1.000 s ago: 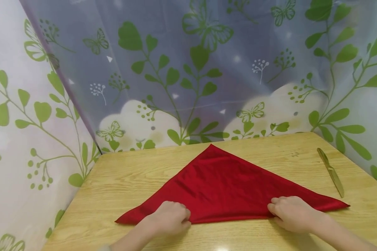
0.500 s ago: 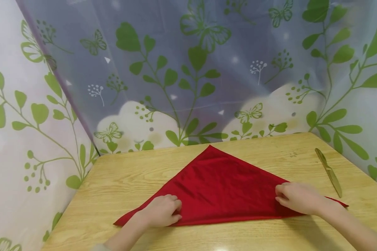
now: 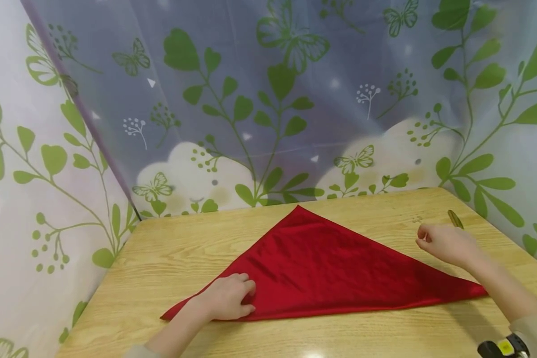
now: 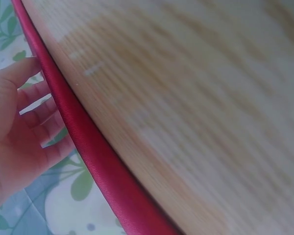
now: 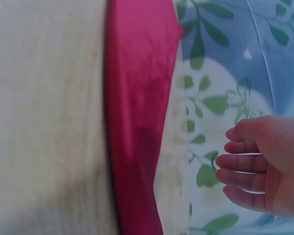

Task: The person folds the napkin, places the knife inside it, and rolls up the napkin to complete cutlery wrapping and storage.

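Note:
A red satin cloth, folded into a triangle, lies on the wooden table with its long folded edge toward me. My left hand is low over the cloth's left part, its fingers loosely bent. In the left wrist view, the fingertips of that left hand reach the line of the cloth edge; whether they touch it I cannot tell. My right hand hovers beyond the cloth's right slope, holding nothing. The right wrist view shows this hand with loosely extended fingers, apart from the cloth.
A gold table knife lies at the right of the table; my right hand and forearm cover most of it. A patterned curtain with leaves and butterflies stands behind the table and along both sides. A black and yellow device sits at my right sleeve.
Both hands have left the cloth's near edge: the right lifted away up and to the right, near the knife, while the left slid slightly left and farther in. The cloth stays almost unchanged.

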### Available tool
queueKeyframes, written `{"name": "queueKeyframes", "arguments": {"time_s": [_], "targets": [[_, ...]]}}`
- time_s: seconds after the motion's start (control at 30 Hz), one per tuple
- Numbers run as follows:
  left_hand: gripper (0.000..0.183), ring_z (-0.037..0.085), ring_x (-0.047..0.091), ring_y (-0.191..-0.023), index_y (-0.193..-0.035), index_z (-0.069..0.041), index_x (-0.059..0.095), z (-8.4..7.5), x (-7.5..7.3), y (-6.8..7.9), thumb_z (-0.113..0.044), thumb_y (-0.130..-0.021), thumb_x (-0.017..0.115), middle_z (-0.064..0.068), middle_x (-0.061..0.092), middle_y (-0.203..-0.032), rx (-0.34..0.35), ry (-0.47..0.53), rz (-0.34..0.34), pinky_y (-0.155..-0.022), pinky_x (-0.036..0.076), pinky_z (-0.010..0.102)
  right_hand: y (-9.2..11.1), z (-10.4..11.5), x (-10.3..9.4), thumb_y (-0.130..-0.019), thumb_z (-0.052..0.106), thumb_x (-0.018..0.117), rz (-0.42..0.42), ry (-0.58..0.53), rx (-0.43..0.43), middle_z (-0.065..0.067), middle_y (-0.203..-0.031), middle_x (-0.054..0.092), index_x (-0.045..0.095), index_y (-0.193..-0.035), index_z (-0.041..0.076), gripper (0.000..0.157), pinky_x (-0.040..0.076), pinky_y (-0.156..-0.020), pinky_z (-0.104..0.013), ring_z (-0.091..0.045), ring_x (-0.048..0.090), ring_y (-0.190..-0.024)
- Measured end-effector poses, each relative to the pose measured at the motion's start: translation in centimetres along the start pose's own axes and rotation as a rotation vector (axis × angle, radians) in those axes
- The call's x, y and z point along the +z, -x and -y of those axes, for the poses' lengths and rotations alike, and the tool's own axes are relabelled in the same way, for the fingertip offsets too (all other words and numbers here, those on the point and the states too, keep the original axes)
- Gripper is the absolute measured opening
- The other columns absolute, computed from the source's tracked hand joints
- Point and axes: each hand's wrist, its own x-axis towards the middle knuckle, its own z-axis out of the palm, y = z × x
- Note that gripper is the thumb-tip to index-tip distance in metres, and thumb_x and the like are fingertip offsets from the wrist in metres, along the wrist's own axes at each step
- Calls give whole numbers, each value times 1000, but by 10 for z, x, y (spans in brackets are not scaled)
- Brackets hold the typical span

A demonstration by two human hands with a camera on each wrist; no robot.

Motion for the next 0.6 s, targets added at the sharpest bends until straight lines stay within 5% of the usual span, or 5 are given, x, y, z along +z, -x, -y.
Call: {"name": "queueKeyframes", "arguments": {"time_s": [0.6], "targets": [[22, 6, 40, -67, -77, -20, 51, 3, 3, 2, -33, -78, 69, -11, 38, -72, 10, -19, -15, -57, 37, 21, -32, -64, -14, -79, 12, 53, 54, -9, 109, -24, -89, 61, 58, -92, -10, 26, 45, -64, -49, -39, 58, -78]]}}
